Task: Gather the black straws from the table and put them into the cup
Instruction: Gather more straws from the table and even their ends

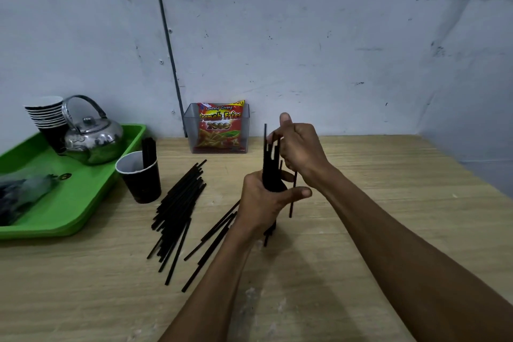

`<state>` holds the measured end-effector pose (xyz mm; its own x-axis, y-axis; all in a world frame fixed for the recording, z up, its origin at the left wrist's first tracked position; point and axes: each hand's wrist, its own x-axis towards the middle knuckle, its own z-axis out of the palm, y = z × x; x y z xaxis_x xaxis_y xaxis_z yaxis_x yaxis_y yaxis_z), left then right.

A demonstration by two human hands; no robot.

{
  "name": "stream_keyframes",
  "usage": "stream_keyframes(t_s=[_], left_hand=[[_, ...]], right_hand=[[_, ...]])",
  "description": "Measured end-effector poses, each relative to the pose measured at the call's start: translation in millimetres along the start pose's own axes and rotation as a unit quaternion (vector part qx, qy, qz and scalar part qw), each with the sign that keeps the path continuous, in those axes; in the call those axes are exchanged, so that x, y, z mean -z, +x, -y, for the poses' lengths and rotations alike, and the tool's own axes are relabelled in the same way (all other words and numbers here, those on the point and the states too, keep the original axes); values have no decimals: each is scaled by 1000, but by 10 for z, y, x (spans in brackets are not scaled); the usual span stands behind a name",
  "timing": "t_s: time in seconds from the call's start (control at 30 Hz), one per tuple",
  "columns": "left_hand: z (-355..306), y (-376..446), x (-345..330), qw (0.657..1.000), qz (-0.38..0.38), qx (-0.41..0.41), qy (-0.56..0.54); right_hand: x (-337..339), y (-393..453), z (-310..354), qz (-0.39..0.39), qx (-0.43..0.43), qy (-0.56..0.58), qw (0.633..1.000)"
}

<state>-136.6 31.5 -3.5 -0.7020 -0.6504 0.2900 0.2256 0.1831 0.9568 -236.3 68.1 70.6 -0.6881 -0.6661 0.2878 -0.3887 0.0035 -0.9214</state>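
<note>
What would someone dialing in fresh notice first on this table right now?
Mid-table, both hands hold an upright bundle of black straws: the left hand grips it low, the right hand pinches its top. To their left a loose pile of straws lies on the wooden table, beside the black paper cup, which already holds some. Farther left, a green tray carries a shiny kettle.

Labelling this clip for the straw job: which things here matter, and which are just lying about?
Job:
bundle of straws held upright by left hand and right hand
loose straws on table
cup with straws inside

Lying about:
kettle
stacked cups
green tray
snack packet
</note>
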Motion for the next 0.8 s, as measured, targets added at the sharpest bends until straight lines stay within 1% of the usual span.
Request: stream_keyframes(t_s=[0.07, 0.17, 0.23, 0.3, 0.37, 0.43, 0.57, 0.63, 0.67, 0.73, 0.8], left_hand=[[-11, 16, -32, 1000, 14, 3, 10], [-31, 29, -65, 1000, 18, -15, 3], [-43, 19, -68, 1000, 24, -15, 9], [-57, 2, -69, 999, 23, -20, 18], [-71, -3, -68, 999, 3, -23, 22], [-84, -6, -64, 999, -25, -37, 30], [-92, -21, -91, 993, -73, -75, 51], [-86, -5, -123, 993, -77, -78, 52], [-74, 11, -135, 992, -82, -76, 58], [-37, 26, -146, 991, -97, -73, 64], [12, 16, -141, 991, -103, -66, 53]], right_hand=[[-14, -30, 25, -9, 8, 10, 1000], [-35, -82, 46, -30, -3, 67, 997], [-17, -93, 71, -31, -34, 109, 993], [33, -97, 132, -24, -70, 122, 990], [106, -100, 209, -10, -79, 76, 994], [171, -98, 289, -4, -50, 7, 999], [189, -161, 534, 11, 92, -82, 992], [119, -239, 632, 43, 176, -157, 971], [74, -276, 652, 63, 203, -208, 955], [6, -318, 634, 98, 215, -307, 922], [-23, -321, 567, 102, 214, -357, 903]])
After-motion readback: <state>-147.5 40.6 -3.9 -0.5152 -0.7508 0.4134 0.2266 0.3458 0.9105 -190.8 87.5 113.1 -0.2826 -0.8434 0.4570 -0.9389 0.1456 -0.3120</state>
